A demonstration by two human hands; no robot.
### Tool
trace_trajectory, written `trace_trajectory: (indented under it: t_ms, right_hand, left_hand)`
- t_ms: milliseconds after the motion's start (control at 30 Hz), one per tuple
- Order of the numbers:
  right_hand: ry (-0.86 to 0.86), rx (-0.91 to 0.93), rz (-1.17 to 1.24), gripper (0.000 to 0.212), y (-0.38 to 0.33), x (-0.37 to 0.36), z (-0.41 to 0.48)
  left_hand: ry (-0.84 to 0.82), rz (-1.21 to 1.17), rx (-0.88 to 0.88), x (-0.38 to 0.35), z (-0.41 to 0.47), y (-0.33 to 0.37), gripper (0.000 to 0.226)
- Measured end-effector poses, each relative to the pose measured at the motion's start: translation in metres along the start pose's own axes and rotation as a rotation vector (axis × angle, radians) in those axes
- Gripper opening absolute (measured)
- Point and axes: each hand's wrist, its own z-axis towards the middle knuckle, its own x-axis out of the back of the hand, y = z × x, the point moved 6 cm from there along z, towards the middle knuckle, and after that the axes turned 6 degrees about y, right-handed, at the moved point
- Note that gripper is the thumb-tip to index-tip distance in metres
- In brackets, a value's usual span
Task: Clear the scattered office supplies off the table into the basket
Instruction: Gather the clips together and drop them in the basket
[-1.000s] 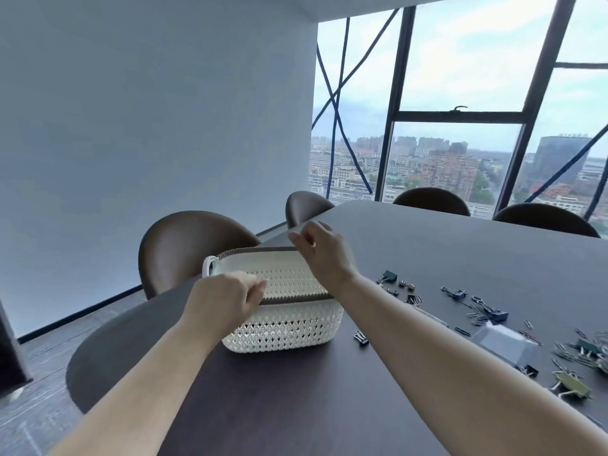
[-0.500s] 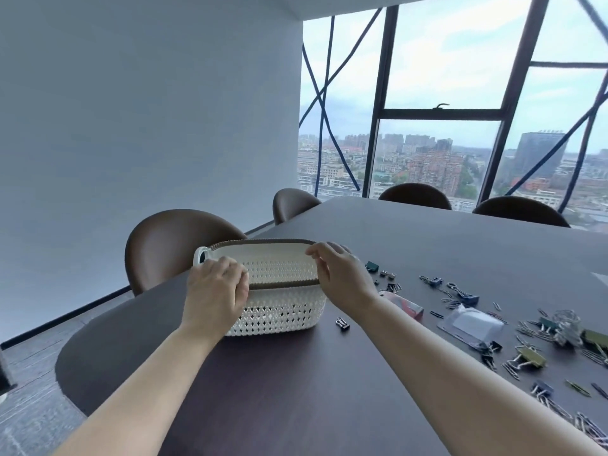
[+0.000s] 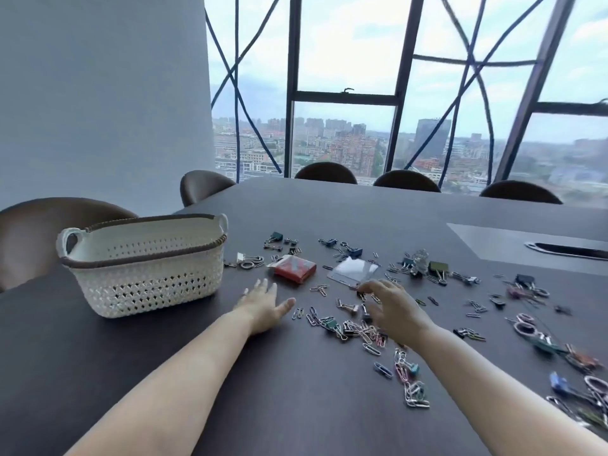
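Dark table [image 3: 296, 406] holds a white lattice basket [image 3: 144, 278] beside scattered paper clips [image 3: 362, 330].

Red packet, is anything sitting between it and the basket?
Only a small cluster of clips and metal rings lies on the table between the red packet and the basket. Lifted over them, nothing visible blocks it. The left hand is closer to the camera, off that line.

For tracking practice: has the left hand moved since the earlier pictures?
Yes: the left hand has left the basket rim, now open over the table, right of it.
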Motion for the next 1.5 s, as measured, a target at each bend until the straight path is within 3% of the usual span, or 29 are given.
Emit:
trace_trajectory:
  t_ms: [233, 333, 467, 667, 833, 933, 1033, 1133, 1500]
  right_hand:
    - [0.031, -0.076, 0.026, 0.031, 0.032, 0.027, -0.042]
    - [-0.063, -0.115, -0.002, 0.055, 0.040, 0.028, -0.074]
    - [-0.343, -0.206, -0.164, 0.102, 0.058, 0.012, -0.115]
    - [-0.284, -0.341, -0.275, 0.111, 0.069, -0.001, -0.080]
    - [-0.255, -0.363, -0.265, 0.102, 0.087, -0.012, -0.029]
    - [-0.244, -0.300, -0.247, 0.088, 0.092, -0.019, -0.004]
    - [-0.131, -0.207, -0.228, 0.068, 0.090, -0.018, 0.008]
    - [-0.020, -0.148, -0.209, 0.055, 0.088, -0.012, 0.007]
    - [-0.011, -0.069, -0.304, 0.027, 0.066, -0.008, 0.001]
  left_hand:
    - [-0.128, -0.105, -0.346, -0.023, -0.060, 0.097, 0.093]
    - [-0.163, -0.046, -0.464, -0.029, -0.081, 0.115, 0.106]
    - [-0.104, 0.115, -0.466, -0.030, -0.074, 0.118, 0.114]
    - [-0.087, 0.101, -0.393, -0.035, -0.036, 0.123, 0.097]
    - [0.008, 0.074, -0.339, -0.035, 0.007, 0.126, 0.085]
    - [0.023, 0.064, -0.425, -0.035, 0.022, 0.134, 0.071]
    - [0.099, 0.035, -0.527, -0.029, 0.024, 0.141, 0.057]
    - [0.202, 0.014, -0.510, -0.025, 0.020, 0.138, 0.044]
    - [0.400, 0.009, -0.409, -0.012, 0.004, 0.134, 0.041]
